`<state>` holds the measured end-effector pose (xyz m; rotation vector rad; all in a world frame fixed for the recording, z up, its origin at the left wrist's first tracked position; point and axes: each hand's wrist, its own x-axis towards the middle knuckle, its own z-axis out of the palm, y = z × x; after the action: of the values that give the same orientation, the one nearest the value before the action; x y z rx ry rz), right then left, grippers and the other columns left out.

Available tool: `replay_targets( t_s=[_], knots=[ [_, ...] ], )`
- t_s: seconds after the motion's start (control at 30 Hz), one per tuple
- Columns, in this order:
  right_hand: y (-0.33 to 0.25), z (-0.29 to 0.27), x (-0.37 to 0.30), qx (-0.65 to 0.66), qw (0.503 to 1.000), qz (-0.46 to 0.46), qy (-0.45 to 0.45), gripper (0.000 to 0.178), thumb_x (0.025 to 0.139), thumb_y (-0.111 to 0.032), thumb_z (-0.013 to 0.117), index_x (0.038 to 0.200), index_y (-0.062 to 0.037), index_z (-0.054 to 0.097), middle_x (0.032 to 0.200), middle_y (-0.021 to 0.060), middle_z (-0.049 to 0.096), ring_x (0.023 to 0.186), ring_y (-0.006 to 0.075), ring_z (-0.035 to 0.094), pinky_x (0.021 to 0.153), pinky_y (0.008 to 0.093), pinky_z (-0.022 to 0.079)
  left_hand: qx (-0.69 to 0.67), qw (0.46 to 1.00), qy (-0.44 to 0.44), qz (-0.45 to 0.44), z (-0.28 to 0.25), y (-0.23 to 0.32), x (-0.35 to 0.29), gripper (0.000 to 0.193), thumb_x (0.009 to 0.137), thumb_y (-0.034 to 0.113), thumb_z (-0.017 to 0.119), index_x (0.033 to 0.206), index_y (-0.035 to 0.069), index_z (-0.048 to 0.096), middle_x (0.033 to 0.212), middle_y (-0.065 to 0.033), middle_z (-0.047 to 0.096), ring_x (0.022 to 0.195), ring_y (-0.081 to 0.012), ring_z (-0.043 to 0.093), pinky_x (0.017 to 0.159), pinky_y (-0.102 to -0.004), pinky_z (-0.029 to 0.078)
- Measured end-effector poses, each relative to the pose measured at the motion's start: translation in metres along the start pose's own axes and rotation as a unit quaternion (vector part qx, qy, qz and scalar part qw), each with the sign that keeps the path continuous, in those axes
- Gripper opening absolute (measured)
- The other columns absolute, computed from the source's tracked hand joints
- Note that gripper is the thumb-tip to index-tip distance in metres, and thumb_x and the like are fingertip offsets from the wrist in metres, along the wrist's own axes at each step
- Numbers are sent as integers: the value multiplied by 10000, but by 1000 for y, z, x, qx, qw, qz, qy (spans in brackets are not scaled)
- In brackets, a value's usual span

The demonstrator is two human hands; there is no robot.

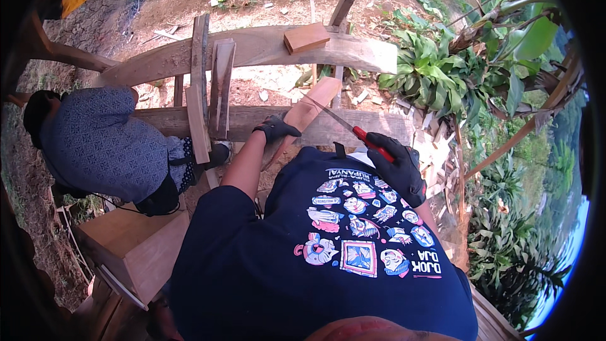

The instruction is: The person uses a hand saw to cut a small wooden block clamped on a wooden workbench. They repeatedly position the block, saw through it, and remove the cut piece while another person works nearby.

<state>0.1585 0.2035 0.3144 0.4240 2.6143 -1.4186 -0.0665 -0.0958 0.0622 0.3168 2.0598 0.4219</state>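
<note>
A narrow, pale brown wooden board (320,93) lies slanted across a long weathered beam (372,125) in front of me. My left hand (278,129), in a dark glove, grips the board's near part, with the thumb stretched along it. In a dark glove too, my right hand (401,161) is wrapped round the red handle of a hand saw (344,123). Its long thin blade reaches left and away from me and crosses the board beyond my left hand. The blade's teeth are too small to make out.
Farther off, a curved plank (252,46) carries a wooden block (307,38). Upright-lying boards (222,82) cross both beams at the left. Close by there, a person in a patterned top (107,145) bends beside a wooden box (136,246). Wood scraps (435,164) and leafy plants (435,76) lie right.
</note>
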Motion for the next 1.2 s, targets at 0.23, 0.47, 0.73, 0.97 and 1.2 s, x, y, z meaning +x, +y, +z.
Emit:
replay_targets(
  t_s=[0.23, 0.47, 0.73, 0.97, 1.2],
  knots=[
    [-1, 4, 6, -17, 1000, -20, 7, 391, 988, -228, 760, 1358, -103, 751, 1183, 162, 802, 1019, 305, 785, 916, 405, 591, 3, 990, 67, 123, 32, -26, 23, 1224, 646, 618, 895, 1652, 91, 439, 1637, -225, 521, 1510, -353, 511, 1252, -450, 411],
    [6, 5, 8, -27, 999, 11, -17, 385, 997, -268, 742, 1354, -127, 758, 1223, 164, 797, 1062, 333, 786, 941, 410, 592, -68, 997, 41, -8, 34, -11, 2, 1179, 615, 617, 930, 1607, 119, 531, 1578, -194, 596, 1443, -354, 583, 1196, -459, 480],
    [-8, -20, 13, -52, 998, -5, -47, 358, 992, -212, 775, 1334, -107, 771, 1186, 129, 818, 1058, 266, 794, 936, 390, 598, -70, 994, 57, 57, 39, -17, 7, 1183, 670, 599, 908, 1662, 155, 443, 1649, -235, 497, 1538, -407, 462, 1268, -493, 388],
    [-2, -21, 21, -51, 998, -18, -40, 360, 988, -227, 771, 1332, -119, 770, 1185, 155, 813, 1023, 307, 800, 922, 406, 601, -85, 987, 108, 78, 55, -25, 15, 1140, 737, 556, 881, 1680, 122, 409, 1692, -202, 452, 1563, -379, 430, 1295, -475, 346],
    [-7, -12, 27, -51, 997, -14, -55, 360, 994, -224, 757, 1340, -124, 768, 1193, 176, 804, 1037, 325, 795, 927, 406, 595, -88, 954, 262, 119, 96, -48, 32, 797, 916, 437, 758, 1580, 60, 529, 1616, -220, 531, 1488, -405, 497, 1247, -492, 400]
  ],
)
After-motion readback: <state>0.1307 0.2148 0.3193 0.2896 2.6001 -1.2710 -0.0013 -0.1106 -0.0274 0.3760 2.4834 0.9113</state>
